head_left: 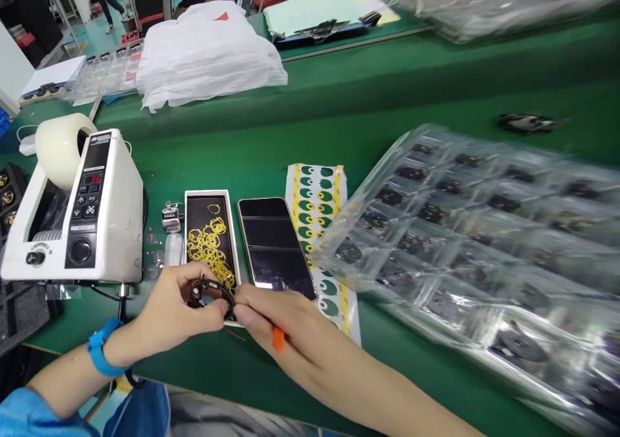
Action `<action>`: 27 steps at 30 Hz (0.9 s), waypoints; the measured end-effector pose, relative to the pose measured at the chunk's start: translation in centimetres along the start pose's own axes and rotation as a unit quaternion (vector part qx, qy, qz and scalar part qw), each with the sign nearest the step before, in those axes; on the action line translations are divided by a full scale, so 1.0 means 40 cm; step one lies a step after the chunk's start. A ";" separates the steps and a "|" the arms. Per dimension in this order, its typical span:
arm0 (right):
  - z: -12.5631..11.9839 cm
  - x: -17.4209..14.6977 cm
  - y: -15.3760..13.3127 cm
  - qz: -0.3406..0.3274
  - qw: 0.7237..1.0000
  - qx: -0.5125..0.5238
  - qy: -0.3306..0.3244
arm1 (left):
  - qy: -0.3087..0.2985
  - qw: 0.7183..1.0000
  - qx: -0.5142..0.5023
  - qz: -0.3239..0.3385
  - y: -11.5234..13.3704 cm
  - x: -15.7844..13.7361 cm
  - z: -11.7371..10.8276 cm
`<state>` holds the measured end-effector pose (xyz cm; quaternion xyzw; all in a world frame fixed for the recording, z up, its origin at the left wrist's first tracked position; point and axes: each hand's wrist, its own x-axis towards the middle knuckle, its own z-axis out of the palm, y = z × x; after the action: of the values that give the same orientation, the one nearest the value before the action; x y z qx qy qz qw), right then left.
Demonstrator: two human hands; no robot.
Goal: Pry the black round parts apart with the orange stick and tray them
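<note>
My left hand (167, 304) grips a black ring-shaped part (196, 294) between thumb and fingers, over the near end of a shallow white-rimmed box (232, 230). Loose yellow ring-shaped pieces (208, 243) lie in that box. At the ring's right side, my right hand (281, 324) is closed around a thin tool with an orange end (278, 339) showing below the palm. The tool's tip is hidden, so its exact kind cannot be told. A thin red wire (235, 334) trails beneath the ring.
A dark-screened phone (276, 246) lies beside the box, next to a sticker sheet (317, 198). Clear compartment trays (436, 230) with black parts fill the right. At left stand a white tape dispenser (119, 211) and a tally counter (170, 218). White sheets (208, 56) are stacked behind.
</note>
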<state>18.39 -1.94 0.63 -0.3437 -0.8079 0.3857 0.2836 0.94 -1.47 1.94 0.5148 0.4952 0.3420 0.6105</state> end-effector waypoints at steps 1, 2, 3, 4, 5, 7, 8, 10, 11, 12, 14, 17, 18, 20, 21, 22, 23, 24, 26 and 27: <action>0.000 0.000 -0.001 0.026 0.999 0.033 -0.009 | 0.000 1.000 -0.008 -0.008 -0.001 0.001 0.000; 0.000 0.001 -0.001 0.048 0.997 0.060 -0.013 | 0.003 1.000 -0.019 -0.016 -0.001 0.001 -0.001; -0.001 0.002 -0.001 0.063 0.995 0.077 -0.013 | 0.007 0.999 -0.034 -0.026 -0.002 0.002 -0.003; -0.003 0.002 0.000 0.073 0.994 0.084 -0.011 | 0.009 0.998 -0.048 -0.037 -0.004 0.002 -0.005; -0.005 0.003 0.000 0.075 0.994 0.085 -0.006 | 0.008 0.997 -0.062 -0.049 -0.006 0.003 -0.007; -0.008 0.004 0.002 0.068 0.995 0.076 0.002 | 0.001 0.995 -0.082 -0.064 -0.010 0.003 -0.011; -0.008 0.005 0.002 0.063 0.995 0.072 0.003 | -0.002 0.994 -0.086 -0.067 -0.012 0.004 -0.012; -0.004 0.006 0.005 0.058 0.996 0.073 0.002 | 0.003 0.995 -0.077 -0.057 -0.014 0.006 -0.012; 0.000 0.007 0.006 0.062 0.995 0.080 0.002 | 0.011 0.997 -0.067 -0.045 -0.013 0.007 -0.012; 0.004 0.009 0.008 0.069 0.994 0.090 0.004 | 0.021 0.998 -0.055 -0.032 -0.012 0.008 -0.010; 0.012 0.012 0.012 0.082 0.989 0.121 0.007 | 0.039 0.998 -0.042 -0.012 -0.010 0.009 -0.007; 0.019 0.016 0.017 0.101 0.980 0.168 0.006 | 0.059 0.996 -0.069 -0.024 -0.009 0.010 -0.006; 0.020 0.016 0.018 0.106 0.978 0.180 0.007 | 0.066 0.994 -0.082 -0.034 -0.010 0.010 -0.007; 0.020 0.017 0.020 0.114 0.974 0.196 0.011 | 0.072 0.992 -0.094 -0.043 -0.011 0.010 -0.010; 0.020 0.018 0.021 0.118 0.972 0.201 0.012 | 0.069 0.993 -0.090 -0.043 -0.011 0.010 -0.012; 0.019 0.019 0.022 0.121 0.971 0.205 0.013 | 0.064 0.994 -0.083 -0.038 -0.011 0.009 -0.013; 0.017 0.019 0.022 0.123 0.971 0.207 0.016 | 0.058 0.995 -0.071 -0.030 -0.010 0.008 -0.014; 0.015 0.020 0.023 0.125 0.970 0.208 0.021 | 0.054 0.997 -0.055 -0.017 -0.010 0.006 -0.015; 0.011 0.023 0.023 0.135 0.965 0.222 0.029 | 0.070 0.997 0.004 0.032 -0.013 0.000 -0.017; 0.009 0.024 0.022 0.145 0.959 0.243 0.027 | 0.085 0.992 0.050 0.073 -0.018 -0.004 -0.017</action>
<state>17.85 -0.96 -0.10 -0.3881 -0.6233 0.5979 0.3216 0.17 -1.57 1.31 0.5483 0.5235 0.4029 0.5129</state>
